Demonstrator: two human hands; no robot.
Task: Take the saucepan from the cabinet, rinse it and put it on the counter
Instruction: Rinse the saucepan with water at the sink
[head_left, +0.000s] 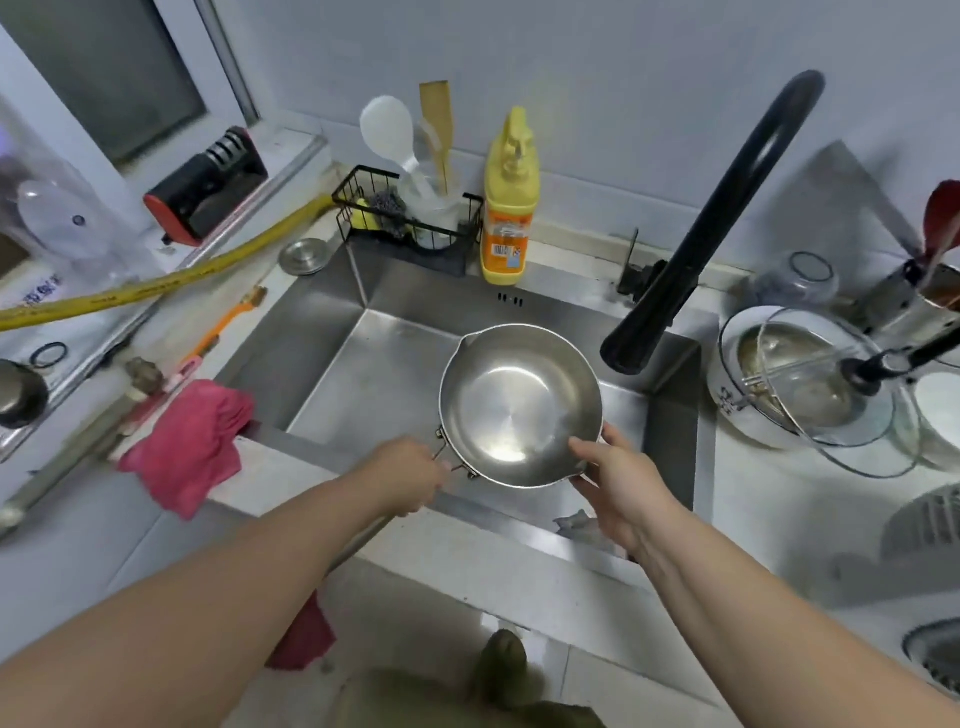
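Note:
A shiny steel saucepan (519, 402) with a pour spout hangs over the steel sink (332, 358), its open side tilted toward me. My left hand (408, 475) is closed around its wire handle at the near left. My right hand (618, 483) grips the near right rim, thumb inside the pan. The black faucet (696, 244) arches over from the back right, its spout just right of the pan. No water is running.
A pink cloth (189, 444) lies on the counter left of the sink. A yellow soap bottle (509, 208) and a black wire rack (405, 218) with utensils stand behind the sink. A bowl under a glass lid (810, 384) sits on the right counter.

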